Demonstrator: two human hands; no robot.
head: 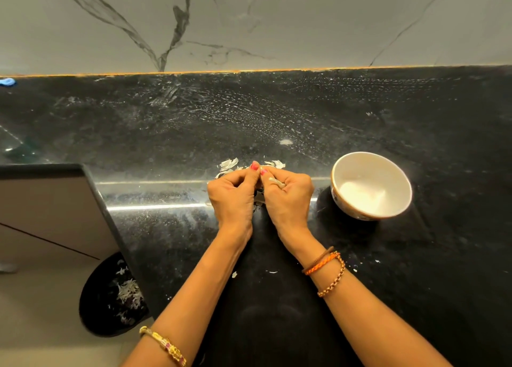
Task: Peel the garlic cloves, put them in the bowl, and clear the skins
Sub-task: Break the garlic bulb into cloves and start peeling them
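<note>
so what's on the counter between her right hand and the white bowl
Nothing: in the head view, only bare black counter separates the right hand from the bowl.

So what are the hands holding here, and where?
Both hands, left and right, pinch a garlic clove between fingertips; most of it is hidden.

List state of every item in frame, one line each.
left hand: fingers curled, pinching the garlic clove
right hand: fingers curled, pinching the clove
garlic clove: held between both hands, mostly hidden
bowl: upright, contents unclear
skins: loose on countertop
bin: open, holds skins
</note>
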